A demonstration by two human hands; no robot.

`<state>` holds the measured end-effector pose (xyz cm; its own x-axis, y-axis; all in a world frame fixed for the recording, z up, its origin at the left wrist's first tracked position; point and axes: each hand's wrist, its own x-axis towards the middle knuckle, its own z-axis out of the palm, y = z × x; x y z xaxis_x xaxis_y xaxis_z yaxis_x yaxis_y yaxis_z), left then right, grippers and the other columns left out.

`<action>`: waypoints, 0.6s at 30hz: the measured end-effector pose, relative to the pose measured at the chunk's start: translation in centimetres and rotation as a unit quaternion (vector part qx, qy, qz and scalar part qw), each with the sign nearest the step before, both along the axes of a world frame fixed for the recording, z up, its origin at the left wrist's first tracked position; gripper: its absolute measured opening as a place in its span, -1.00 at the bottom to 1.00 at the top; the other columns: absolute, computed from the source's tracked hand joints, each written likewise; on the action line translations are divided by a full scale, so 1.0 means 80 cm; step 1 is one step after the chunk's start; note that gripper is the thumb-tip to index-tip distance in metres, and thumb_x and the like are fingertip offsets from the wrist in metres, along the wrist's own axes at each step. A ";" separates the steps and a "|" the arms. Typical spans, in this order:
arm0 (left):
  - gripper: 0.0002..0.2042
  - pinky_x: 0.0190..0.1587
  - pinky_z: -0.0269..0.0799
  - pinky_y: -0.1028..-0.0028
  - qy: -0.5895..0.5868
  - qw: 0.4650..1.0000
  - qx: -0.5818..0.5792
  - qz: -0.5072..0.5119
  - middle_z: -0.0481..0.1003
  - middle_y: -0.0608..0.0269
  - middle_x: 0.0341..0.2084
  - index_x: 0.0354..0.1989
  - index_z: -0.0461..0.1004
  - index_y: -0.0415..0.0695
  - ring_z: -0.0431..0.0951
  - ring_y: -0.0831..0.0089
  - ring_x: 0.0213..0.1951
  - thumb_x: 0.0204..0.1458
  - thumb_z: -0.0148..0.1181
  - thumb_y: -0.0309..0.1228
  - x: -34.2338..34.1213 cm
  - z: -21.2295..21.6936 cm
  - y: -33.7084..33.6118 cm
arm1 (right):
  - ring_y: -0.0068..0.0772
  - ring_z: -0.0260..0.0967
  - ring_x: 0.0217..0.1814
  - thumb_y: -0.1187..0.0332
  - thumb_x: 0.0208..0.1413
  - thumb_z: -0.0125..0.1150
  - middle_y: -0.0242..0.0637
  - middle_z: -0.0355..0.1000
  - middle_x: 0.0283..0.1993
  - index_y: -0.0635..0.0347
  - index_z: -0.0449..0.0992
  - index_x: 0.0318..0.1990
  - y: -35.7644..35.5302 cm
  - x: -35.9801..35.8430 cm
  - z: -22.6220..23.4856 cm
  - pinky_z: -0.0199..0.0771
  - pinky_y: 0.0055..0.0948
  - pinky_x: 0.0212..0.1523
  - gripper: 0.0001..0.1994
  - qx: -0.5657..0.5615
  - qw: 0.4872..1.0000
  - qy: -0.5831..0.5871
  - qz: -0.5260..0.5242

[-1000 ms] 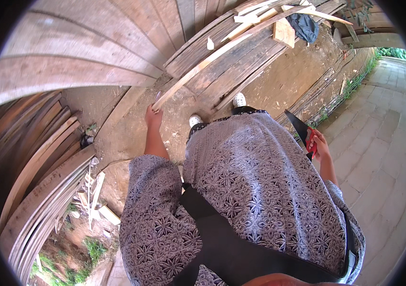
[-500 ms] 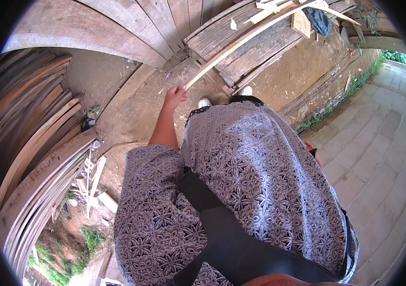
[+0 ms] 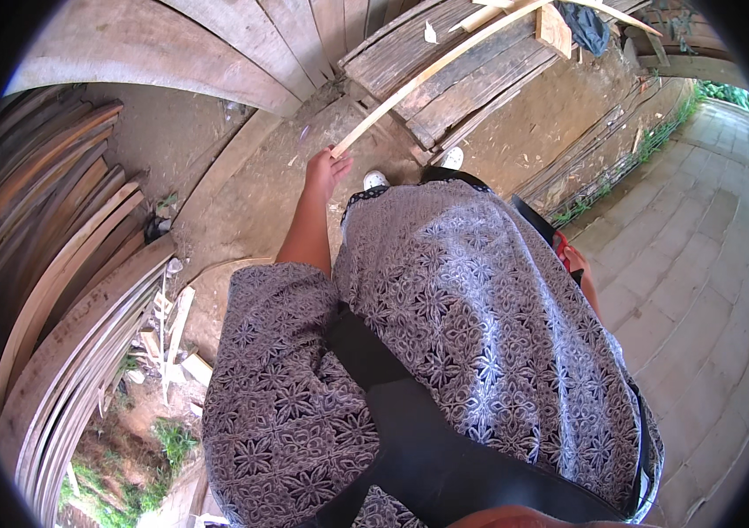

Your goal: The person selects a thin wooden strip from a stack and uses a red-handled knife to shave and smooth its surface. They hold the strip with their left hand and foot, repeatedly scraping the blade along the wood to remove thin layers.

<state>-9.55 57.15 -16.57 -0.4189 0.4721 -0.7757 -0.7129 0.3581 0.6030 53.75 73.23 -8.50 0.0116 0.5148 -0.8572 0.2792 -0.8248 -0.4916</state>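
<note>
My left hand [image 3: 325, 172] is closed around the near end of a long, thin wooden strip [image 3: 427, 77]. The strip runs away from me to the upper right and passes over a low bench of weathered planks [image 3: 471, 106]. By my right hip, partly hidden by my patterned shirt, my right hand [image 3: 579, 264] grips a red-handled tool [image 3: 561, 248]. A dark, flat blade [image 3: 533, 218] sticks out ahead of that handle; whether it is a machete or a saw cannot be made out.
Wood offcuts [image 3: 553, 32] and a black plastic bag [image 3: 587, 30] lie on the bench's far end. Stacked boards [image 3: 66, 290] line the left side. A plank wall [image 3: 163, 57] rises at upper left. Grey paving [image 3: 682, 238] stretches along the right, beyond a grassy edge.
My right hand has come further into view, bringing the red handle and dark blade with it. My left hand has shifted slightly left and away from me, still holding the strip.
</note>
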 end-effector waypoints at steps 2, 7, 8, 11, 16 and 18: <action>-0.54 0.03 0.54 0.22 0.065 0.995 -0.065 -0.025 0.53 -0.08 0.00 0.15 0.38 -0.23 0.60 0.08 -0.03 0.36 -0.14 -0.08 0.004 0.009 0.003 | -0.56 0.33 -0.41 0.40 0.27 0.15 -0.42 0.37 -0.40 0.26 0.47 -0.09 -0.004 -0.004 -0.002 0.41 -0.53 -0.36 -0.85 0.017 1.000 0.013 -0.022; -0.58 -0.06 0.52 0.30 0.496 0.816 -0.153 -0.254 0.57 -0.05 -0.13 -0.01 0.53 -0.18 0.64 0.16 -0.15 0.19 0.14 -0.07 -0.001 0.007 -0.003 | -0.57 0.30 -0.51 0.36 0.26 0.18 -0.46 0.35 -0.46 0.27 0.51 -0.10 0.000 -0.024 -0.012 0.37 -0.50 -0.48 -0.82 0.070 0.994 -0.062 -0.049; -0.60 -0.09 0.52 0.32 0.564 0.776 -0.123 -0.253 0.57 -0.04 -0.18 -0.03 0.56 -0.17 0.64 0.17 -0.20 0.14 0.22 -0.10 0.004 0.005 -0.003 | -0.57 0.29 -0.53 0.35 0.26 0.19 -0.47 0.35 -0.48 0.27 0.52 -0.10 0.002 -0.027 -0.013 0.35 -0.50 -0.51 -0.82 0.075 0.993 -0.079 -0.045; -0.63 -0.14 0.52 0.32 0.575 0.758 -0.112 -0.288 0.59 0.00 -0.27 -0.06 0.59 -0.15 0.65 0.17 -0.26 0.00 0.38 -0.23 0.014 0.017 0.010 | -0.58 0.28 -0.57 0.32 0.25 0.21 -0.48 0.34 -0.51 0.27 0.55 -0.11 0.004 -0.027 -0.013 0.33 -0.49 -0.55 -0.80 0.080 0.989 -0.108 -0.057; -0.63 -0.15 0.53 0.31 0.547 0.781 -0.097 -0.286 0.60 0.00 -0.32 -0.06 0.60 -0.14 0.64 0.17 -0.30 -0.11 0.40 -0.38 0.013 0.011 0.009 | -0.59 0.28 -0.57 0.29 0.25 0.23 -0.48 0.34 -0.51 0.27 0.55 -0.11 0.008 -0.011 -0.015 0.34 -0.49 -0.55 -0.78 0.080 0.991 -0.091 -0.051; -0.63 -0.15 0.53 0.31 0.549 0.786 -0.085 -0.270 0.60 0.01 -0.32 -0.07 0.60 -0.14 0.64 0.20 -0.30 -0.13 0.38 -0.41 0.013 0.000 0.006 | -0.59 0.28 -0.56 0.28 0.26 0.23 -0.48 0.34 -0.50 0.26 0.55 -0.10 0.007 -0.004 -0.017 0.33 -0.48 -0.55 -0.78 0.083 0.991 -0.092 -0.043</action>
<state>-8.50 57.65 -16.57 -0.6536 0.7403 -0.1576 0.4883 0.5715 0.6595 53.44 73.81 -9.87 0.2092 0.6383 -0.7408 0.3082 -0.7620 -0.5695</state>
